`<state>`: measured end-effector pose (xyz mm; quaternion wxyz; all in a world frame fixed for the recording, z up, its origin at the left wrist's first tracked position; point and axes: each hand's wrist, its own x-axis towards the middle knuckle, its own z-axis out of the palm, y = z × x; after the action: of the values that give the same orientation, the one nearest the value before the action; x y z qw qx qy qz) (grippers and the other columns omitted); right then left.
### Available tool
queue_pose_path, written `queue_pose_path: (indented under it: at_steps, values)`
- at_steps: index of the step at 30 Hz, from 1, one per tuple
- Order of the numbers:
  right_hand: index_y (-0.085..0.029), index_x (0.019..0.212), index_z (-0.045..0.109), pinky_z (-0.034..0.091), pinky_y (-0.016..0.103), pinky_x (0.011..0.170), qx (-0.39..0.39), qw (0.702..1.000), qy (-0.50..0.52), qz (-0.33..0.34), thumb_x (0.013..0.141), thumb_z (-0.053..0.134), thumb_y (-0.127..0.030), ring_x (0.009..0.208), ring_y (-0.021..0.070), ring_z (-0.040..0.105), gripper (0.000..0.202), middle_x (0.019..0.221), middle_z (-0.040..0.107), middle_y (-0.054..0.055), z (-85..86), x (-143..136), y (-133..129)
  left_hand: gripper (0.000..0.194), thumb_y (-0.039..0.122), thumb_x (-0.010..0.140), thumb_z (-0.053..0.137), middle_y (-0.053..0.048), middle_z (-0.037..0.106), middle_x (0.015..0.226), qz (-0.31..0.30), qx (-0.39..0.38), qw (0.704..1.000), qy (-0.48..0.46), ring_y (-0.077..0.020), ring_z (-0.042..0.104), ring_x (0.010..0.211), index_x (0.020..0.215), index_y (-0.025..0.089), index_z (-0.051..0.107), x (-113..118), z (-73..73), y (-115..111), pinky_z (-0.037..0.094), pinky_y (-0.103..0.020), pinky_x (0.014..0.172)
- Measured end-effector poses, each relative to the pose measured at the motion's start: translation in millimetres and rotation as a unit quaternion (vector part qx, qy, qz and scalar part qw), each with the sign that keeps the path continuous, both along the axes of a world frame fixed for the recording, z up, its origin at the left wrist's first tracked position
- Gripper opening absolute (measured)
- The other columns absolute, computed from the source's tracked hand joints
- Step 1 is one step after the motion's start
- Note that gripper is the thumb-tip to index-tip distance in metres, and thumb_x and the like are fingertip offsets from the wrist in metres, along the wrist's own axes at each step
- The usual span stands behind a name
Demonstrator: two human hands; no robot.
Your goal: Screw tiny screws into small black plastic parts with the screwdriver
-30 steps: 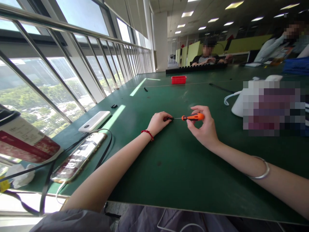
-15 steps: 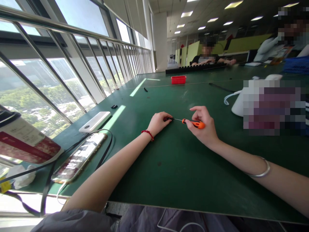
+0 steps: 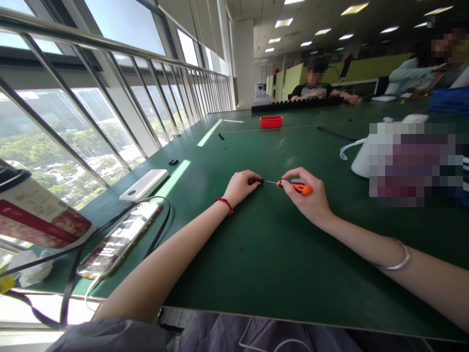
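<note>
We seem to be at the screwdriving step: our right hand (image 3: pixel 308 195) pinches the orange-and-black screwdriver (image 3: pixel 302 189) between thumb and forefinger, while our left hand (image 3: pixel 241 187) grips a small black part (image 3: pixel 259 180) in its fingertips, low over the green table (image 3: pixel 234 278). The driver lies between our hands, its tip pointing left at the part and its long axis running nearly crosswise before us, butt end slightly nearer. Whether the tip sits in a screw, we cannot tell. The next move, we judge, calls for a steady part and a twist straight along the shaft.
</note>
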<state>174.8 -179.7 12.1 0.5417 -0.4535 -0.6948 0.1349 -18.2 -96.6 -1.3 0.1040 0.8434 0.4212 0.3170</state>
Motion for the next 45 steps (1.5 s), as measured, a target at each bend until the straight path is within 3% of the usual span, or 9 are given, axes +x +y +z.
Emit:
queue_pose_path:
  at_steps: [4,10,19,32,45]
  values:
    - [-0.022,0.090,0.055,0.046,0.029,0.060,0.039,0.999,0.010,-0.013,0.076,0.059,-0.028,0.064,0.0159,0.060,0.015,0.075,0.062,0.001,0.7,-0.8,-0.4,0.017,0.018,0.080,0.062,-0.004,0.071,0.089,0.004,0.004,1.000,0.003,-0.0155,0.064,0.077,0.093,0.016,0.074,0.2,-0.5,0.2,0.053,-0.027,0.076]
    - [-0.021,0.074,0.058,0.041,0.026,0.054,0.022,0.999,-0.020,0.016,0.079,0.055,-0.026,0.056,0.0124,0.054,0.007,0.069,0.062,0.000,-0.8,0.3,-0.2,0.017,0.018,0.080,0.062,-0.004,0.071,0.090,0.005,0.001,1.000,-0.001,-0.0152,0.064,0.077,0.093,0.016,0.074,0.5,-1.1,0.3,0.053,-0.026,0.076]
    - [-0.019,0.075,0.060,0.043,0.023,0.053,0.079,0.995,-0.024,0.059,0.080,0.056,-0.021,0.054,0.0108,0.056,0.006,0.065,0.063,-0.001,-0.1,-0.8,-5.1,0.017,0.016,0.080,0.061,-0.004,0.071,0.091,-0.015,0.008,1.000,0.007,-0.0146,0.064,0.078,0.091,0.017,0.073,2.0,-0.4,-1.9,0.053,-0.026,0.076]
    - [-0.020,0.073,0.058,0.040,0.022,0.049,0.124,0.991,-0.032,0.042,0.079,0.055,-0.018,0.049,0.0089,0.053,0.007,0.062,0.061,-0.003,1.4,-1.0,-7.1,0.017,0.016,0.080,0.060,-0.003,0.070,0.090,-0.043,0.016,0.999,0.017,-0.0136,0.062,0.075,0.091,0.017,0.073,8.9,0.7,-8.6,0.051,-0.025,0.072]
    - [-0.020,0.072,0.058,0.040,0.022,0.049,0.121,0.992,-0.033,0.032,0.079,0.055,-0.018,0.048,0.0090,0.052,0.008,0.061,0.060,-0.003,0.3,-0.2,-7.0,0.017,0.016,0.078,0.060,-0.003,0.069,0.086,-0.040,0.016,0.999,0.005,-0.0134,0.062,0.074,0.090,0.017,0.072,8.7,-0.3,-8.3,0.051,-0.024,0.071]
